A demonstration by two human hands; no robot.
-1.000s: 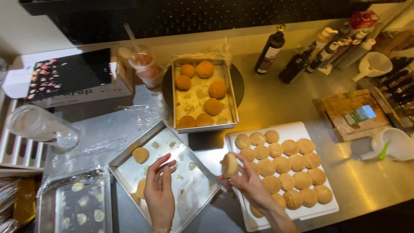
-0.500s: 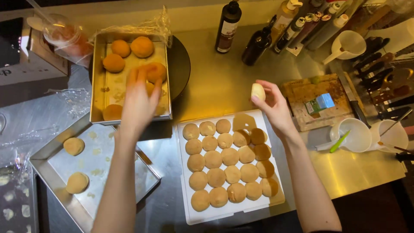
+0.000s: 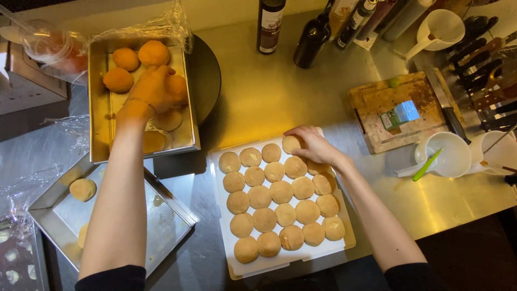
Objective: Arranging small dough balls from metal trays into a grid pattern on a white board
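Observation:
My left hand (image 3: 153, 86) reaches into a metal pan (image 3: 98, 129) of orange-lit round buns and closes over one bun (image 3: 176, 89) near the pan's right side. My right hand (image 3: 311, 144) rests at the top of a white tray (image 3: 222, 226) filled with rows of pale round dough pieces, its fingers on a piece (image 3: 291, 144) at the tray's far edge. Whether that piece is still gripped is unclear.
A second metal pan (image 3: 167, 226) at lower left holds a bun (image 3: 83, 189). Dark bottles (image 3: 271, 24) stand at the back. A wooden board (image 3: 396, 113), white cups (image 3: 451, 153) and a plastic-wrapped container (image 3: 51, 46) sit around the steel counter.
My right hand has come down from above the counter and set the dough piece on the white tray's top row. My left hand has settled onto a bun in the far pan.

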